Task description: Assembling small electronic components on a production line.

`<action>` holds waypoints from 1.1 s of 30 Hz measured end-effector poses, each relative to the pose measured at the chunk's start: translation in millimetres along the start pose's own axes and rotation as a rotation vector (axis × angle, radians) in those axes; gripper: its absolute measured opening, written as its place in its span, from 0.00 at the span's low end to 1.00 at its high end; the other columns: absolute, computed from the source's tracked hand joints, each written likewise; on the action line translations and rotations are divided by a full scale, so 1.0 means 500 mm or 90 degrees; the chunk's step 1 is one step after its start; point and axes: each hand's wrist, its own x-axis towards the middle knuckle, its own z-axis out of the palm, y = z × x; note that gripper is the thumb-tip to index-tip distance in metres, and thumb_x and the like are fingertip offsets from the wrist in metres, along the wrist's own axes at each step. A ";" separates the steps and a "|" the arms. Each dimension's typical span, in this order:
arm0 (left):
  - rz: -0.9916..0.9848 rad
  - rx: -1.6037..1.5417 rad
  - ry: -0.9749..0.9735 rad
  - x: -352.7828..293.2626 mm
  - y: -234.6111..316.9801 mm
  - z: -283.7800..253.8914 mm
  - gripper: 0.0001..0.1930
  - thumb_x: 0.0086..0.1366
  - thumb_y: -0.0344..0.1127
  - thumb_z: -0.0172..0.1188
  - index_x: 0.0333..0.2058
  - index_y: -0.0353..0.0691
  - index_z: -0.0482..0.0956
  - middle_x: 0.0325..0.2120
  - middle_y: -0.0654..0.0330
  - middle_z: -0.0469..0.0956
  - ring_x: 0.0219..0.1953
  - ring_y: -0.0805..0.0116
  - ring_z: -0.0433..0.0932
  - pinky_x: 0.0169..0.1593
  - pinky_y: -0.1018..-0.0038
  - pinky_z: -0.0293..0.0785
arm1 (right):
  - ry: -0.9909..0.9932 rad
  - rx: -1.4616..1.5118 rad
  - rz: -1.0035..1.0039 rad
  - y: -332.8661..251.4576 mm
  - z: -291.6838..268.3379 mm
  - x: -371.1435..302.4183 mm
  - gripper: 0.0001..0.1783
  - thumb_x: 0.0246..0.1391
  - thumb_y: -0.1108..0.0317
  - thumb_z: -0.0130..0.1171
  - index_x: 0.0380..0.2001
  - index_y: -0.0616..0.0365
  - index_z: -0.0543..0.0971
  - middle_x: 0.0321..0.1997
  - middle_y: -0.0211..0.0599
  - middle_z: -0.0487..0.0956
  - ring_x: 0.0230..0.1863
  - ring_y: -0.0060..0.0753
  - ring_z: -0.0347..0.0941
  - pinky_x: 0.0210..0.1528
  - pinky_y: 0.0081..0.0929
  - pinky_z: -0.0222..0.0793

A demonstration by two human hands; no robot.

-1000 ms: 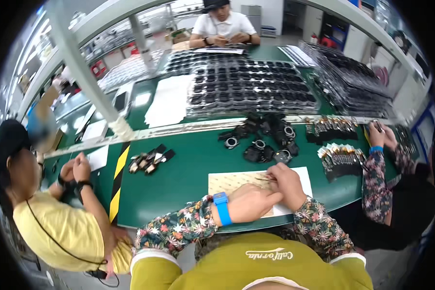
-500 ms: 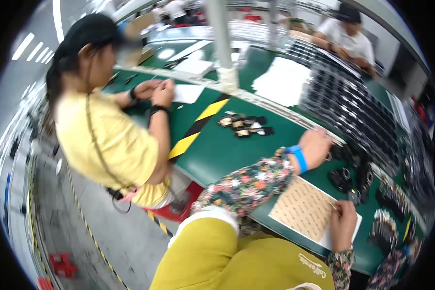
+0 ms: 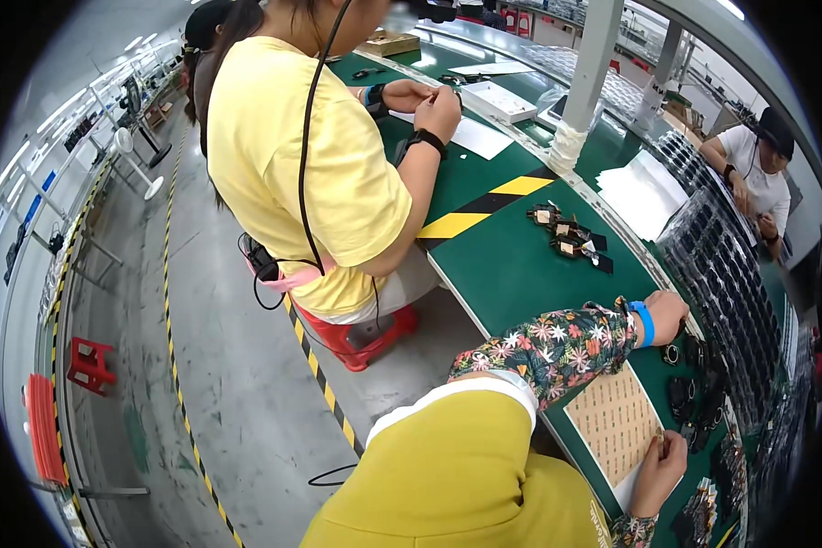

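Note:
My left hand (image 3: 665, 318), with a blue wristband (image 3: 645, 323) and a floral sleeve, reaches over the far side of the green bench. Its fingers are curled by a row of small black parts (image 3: 682, 396), and what they hold is hidden. A brown sheet (image 3: 615, 422) with rows of small printed marks lies on a white sheet in front of me. At its right edge my right hand (image 3: 662, 468) pinches thumb and fingers together; anything between them is too small to name. Small black devices with gold-toned faces (image 3: 571, 239) lie in a cluster farther off.
A person in a yellow top (image 3: 306, 164) sits to my left on a red stool (image 3: 361, 338), beyond a black-yellow tape line (image 3: 489, 205). Clear trays of dark parts (image 3: 721, 292) line the right, with a worker behind. More small parts (image 3: 699, 511) lie beside my right hand.
The view has swung left, so the bench appears farther right. My left hand's fingers are more curled, beside the black parts. My right hand remains at the sheet's edge.

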 end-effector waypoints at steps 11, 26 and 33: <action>0.181 -0.263 0.051 -0.079 0.150 -0.075 0.05 0.51 0.27 0.53 0.29 0.36 0.73 0.22 0.49 0.74 0.27 0.48 0.74 0.30 0.59 0.69 | 0.003 0.028 -0.089 0.038 -0.029 -0.029 0.09 0.51 0.80 0.50 0.38 0.69 0.72 0.36 0.45 0.72 0.33 0.37 0.70 0.35 0.24 0.66; -0.281 -0.598 -0.462 -0.136 0.220 -0.072 0.16 0.61 0.19 0.49 0.49 0.35 0.67 0.35 0.60 0.76 0.28 0.78 0.75 0.31 0.84 0.73 | 0.260 0.183 0.054 0.061 -0.068 -0.021 0.06 0.47 0.80 0.57 0.32 0.67 0.74 0.33 0.44 0.73 0.27 0.38 0.72 0.27 0.25 0.68; -0.354 -0.587 -0.574 -0.138 0.256 -0.085 0.20 0.60 0.17 0.48 0.52 0.35 0.67 0.34 0.60 0.76 0.24 0.78 0.75 0.26 0.85 0.71 | 0.400 0.071 0.130 0.132 -0.156 -0.055 0.07 0.45 0.81 0.58 0.30 0.68 0.73 0.33 0.42 0.73 0.25 0.31 0.70 0.26 0.23 0.65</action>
